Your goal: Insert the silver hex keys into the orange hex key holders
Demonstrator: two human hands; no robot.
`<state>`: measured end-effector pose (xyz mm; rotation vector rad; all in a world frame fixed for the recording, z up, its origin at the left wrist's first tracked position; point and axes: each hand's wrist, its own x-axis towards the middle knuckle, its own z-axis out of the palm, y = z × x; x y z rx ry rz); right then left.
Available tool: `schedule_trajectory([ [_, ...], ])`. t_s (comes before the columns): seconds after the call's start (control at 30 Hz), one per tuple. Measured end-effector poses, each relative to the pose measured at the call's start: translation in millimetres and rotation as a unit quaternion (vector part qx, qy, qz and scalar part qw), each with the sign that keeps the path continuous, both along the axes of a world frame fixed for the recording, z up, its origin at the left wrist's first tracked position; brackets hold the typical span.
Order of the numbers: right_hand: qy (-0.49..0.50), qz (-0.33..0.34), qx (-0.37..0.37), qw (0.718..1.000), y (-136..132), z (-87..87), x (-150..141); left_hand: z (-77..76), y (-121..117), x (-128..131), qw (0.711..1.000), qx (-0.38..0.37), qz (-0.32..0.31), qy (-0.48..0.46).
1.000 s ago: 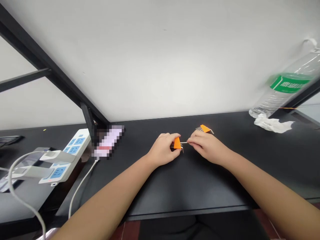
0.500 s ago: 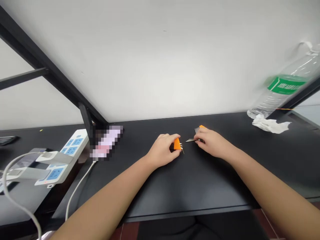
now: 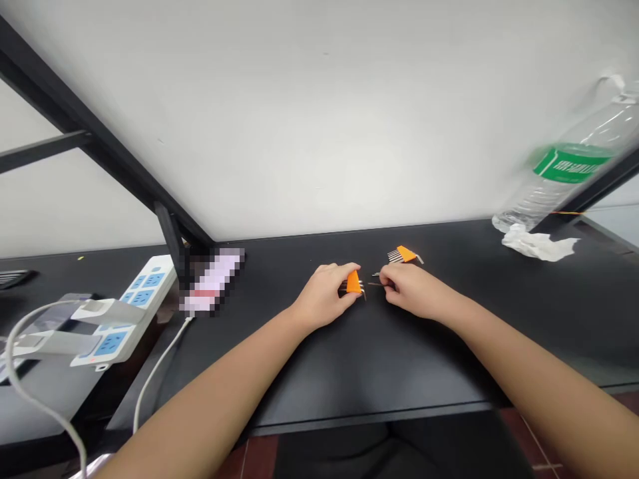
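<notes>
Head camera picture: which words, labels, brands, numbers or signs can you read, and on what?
No text is readable.
Green label on the plastic bottle: white characters, too blurred to read.
Pixelated pale item: any text obscured.
Power strip: no marking legible.
Orange holder in the left hand: no lettering can be made out.

Smooth plastic holder (image 3: 353, 282), shiny metal hex keys (image 3: 394, 257), satin tabletop (image 3: 359, 372), crinkled paper tissue (image 3: 542, 247)

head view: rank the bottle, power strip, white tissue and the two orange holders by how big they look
1. Bottle
2. Power strip
3. White tissue
4. Held orange holder, in the left hand, and other orange holder, on the table: too alike to rank
</notes>
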<state>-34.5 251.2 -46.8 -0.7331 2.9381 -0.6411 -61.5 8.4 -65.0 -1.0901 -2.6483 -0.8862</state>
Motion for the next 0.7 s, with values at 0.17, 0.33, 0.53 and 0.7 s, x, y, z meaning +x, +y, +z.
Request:
schedule_trajectory([
  [0.17, 0.051, 0.054, -0.094, 0.993, -2.9, 1.3, 0.4, -0.6, 0.1, -0.3, 1.000, 0.009, 0.000, -0.005],
  [0.33, 0.090, 0.070, -0.106, 0.988, 0.5, 0.6, -1.2, -0.5, 0.2, -0.3, 1.000, 0.017, 0.000, -0.017],
  [0.53, 0.117, 0.066, -0.099, 0.986, 3.5, -1.9, -0.5, -3.0, -0.9, -0.8, 1.000, 0.019, 0.003, -0.020],
  [0.7, 0.122, 0.095, -0.104, 0.983, -5.3, -1.5, 6.3, -2.7, 1.2, 1.1, 1.000, 0.017, -0.017, -0.002],
])
